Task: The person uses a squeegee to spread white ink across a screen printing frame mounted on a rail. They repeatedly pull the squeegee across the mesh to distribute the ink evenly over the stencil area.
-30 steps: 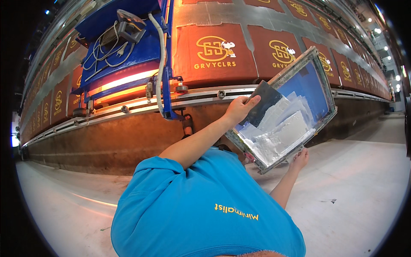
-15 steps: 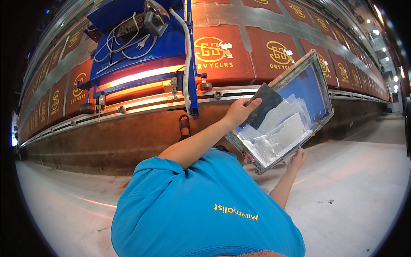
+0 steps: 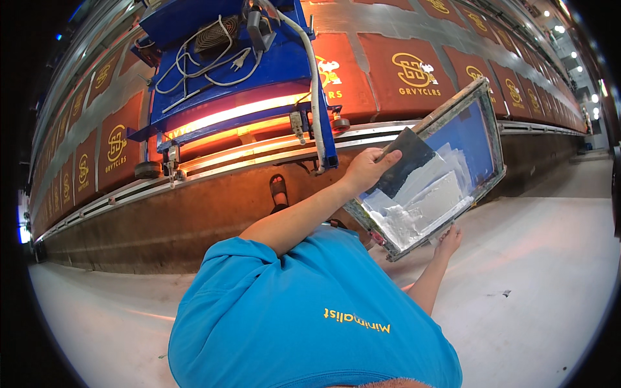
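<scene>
Grip of the left hand (image 3: 370, 169) is closed on a dark flat blade (image 3: 410, 163), thumb on top, the other fingers largely out of sight. Blade lies slanted over the left part of a framed screen (image 3: 497, 137), against thick white paste (image 3: 436, 202) spread on its blue mesh (image 3: 462, 128). Right hand (image 3: 449, 240) is curled at the screen's lower edge, grasping it, fingers partly hidden. Screen is held tilted before the blue shirt (image 3: 310, 304), apparently apart from the table (image 3: 381, 19). On progress: nearer brown-red cloths (image 3: 411, 71) right of the blue cart (image 3: 223, 94) bear yellow marks with a white figure; those left of it appear to show yellow only, so white there is judged outstanding. Farther cloths are too small to tell. Cart carries a glowing heater (image 3: 239, 114) and a grey tool (image 3: 260, 32).
</scene>
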{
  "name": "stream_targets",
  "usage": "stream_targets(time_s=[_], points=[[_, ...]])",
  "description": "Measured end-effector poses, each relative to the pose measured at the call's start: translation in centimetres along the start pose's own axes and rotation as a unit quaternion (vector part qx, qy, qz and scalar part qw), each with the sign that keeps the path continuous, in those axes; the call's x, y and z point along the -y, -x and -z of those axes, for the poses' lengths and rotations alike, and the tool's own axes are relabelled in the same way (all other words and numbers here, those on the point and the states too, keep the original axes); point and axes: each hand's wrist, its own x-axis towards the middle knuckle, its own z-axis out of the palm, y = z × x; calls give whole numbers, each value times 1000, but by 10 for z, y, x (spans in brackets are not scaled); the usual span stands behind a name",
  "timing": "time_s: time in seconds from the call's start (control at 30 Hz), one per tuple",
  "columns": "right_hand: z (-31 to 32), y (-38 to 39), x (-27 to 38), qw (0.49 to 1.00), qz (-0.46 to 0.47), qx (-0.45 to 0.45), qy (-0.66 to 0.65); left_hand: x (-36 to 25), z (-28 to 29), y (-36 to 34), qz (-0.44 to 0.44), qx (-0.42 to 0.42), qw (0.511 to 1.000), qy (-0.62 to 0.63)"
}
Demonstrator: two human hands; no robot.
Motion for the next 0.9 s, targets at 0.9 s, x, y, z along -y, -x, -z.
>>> stream_targets(time_s=[0.9], points=[[-207, 279, 148, 962, 61, 180, -195, -130, 296, 163, -179, -214, 957, -83]])
